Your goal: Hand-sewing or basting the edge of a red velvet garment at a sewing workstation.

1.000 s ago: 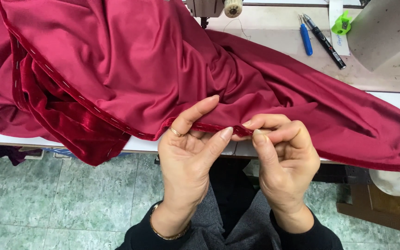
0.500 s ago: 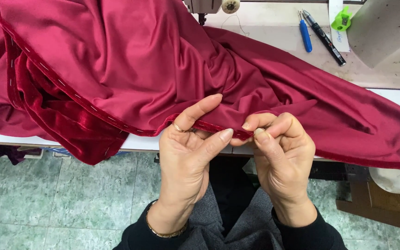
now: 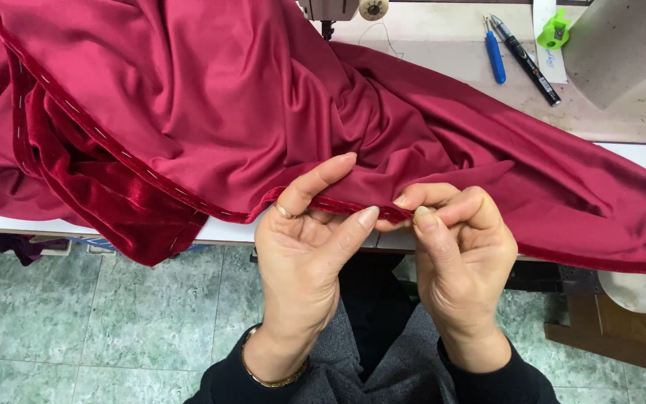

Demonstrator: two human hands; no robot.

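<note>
A large dark red satin cloth (image 3: 211,97) with a velvet underside lies spread over the sewing table and hangs off its front edge. Its folded hem (image 3: 151,176) carries a line of white basting stitches. My left hand (image 3: 304,247), palm up with a ring and a bracelet, holds the hem between thumb and forefinger. My right hand (image 3: 454,251) pinches the same hem just to the right, fingertips pressed together. Whether a needle sits in those fingers is too small to tell.
A sewing machine (image 3: 338,9) stands at the back of the table (image 3: 443,52). A blue pen (image 3: 494,56), a black pen (image 3: 532,63) and a green clip (image 3: 555,31) lie at the back right. Green tiled floor (image 3: 114,322) lies below.
Both hands have shifted slightly to the right along the hem and stay pinched on it. The cloth has barely moved.
</note>
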